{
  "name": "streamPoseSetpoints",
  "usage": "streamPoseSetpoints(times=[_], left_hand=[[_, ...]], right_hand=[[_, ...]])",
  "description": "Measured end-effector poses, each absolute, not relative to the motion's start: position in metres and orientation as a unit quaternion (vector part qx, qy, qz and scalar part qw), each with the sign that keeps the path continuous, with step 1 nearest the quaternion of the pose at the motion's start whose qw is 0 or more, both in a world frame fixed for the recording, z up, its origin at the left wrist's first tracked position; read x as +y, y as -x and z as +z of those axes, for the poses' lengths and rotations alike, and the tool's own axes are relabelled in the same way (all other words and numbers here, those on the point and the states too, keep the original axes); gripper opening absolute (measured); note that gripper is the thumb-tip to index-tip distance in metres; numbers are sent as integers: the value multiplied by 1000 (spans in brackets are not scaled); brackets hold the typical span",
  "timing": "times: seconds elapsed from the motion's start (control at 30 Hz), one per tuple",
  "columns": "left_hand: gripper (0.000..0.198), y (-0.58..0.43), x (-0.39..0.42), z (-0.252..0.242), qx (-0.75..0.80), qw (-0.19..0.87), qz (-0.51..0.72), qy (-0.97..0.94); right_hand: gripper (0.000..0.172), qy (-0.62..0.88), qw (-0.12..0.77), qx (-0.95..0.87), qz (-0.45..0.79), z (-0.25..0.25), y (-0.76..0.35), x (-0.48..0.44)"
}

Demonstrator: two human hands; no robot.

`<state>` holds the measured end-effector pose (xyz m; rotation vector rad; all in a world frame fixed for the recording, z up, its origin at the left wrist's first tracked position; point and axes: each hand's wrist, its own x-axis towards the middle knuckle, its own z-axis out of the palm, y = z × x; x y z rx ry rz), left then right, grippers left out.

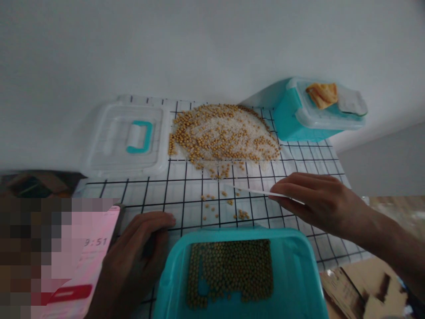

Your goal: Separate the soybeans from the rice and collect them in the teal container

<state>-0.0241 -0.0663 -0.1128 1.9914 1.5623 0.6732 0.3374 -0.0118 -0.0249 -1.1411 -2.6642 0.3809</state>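
Note:
My right hand (pixel 315 199) pinches a thin white flat stick (pixel 255 191), its tip reaching toward a few loose yellow beans (pixel 229 201) on the grid-lined mat (pixel 299 168). Beyond lies a pile of yellow beans mixed with white rice (pixel 222 135). My left hand (pixel 139 248) rests fingers-down on the mat, beside the teal container (pixel 295 274) at the near edge, which holds sorted yellow beans (pixel 229 270). That hand holds nothing that I can see.
A clear lid with a teal handle (pixel 129 137) lies at the back left. A second teal box (pixel 308 110) with a lid and an orange cloth on top stands back right. A pink phone screen (pixel 89 261) lies at the left. Cardboard shows at the lower right.

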Motion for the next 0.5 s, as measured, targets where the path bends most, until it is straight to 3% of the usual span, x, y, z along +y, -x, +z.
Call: streamPoseSetpoints(times=[0.5], left_hand=[[15,27,-66,-119,582,280,255,-720]], right_hand=[[5,435,98,-895,25,-22,-361,16]])
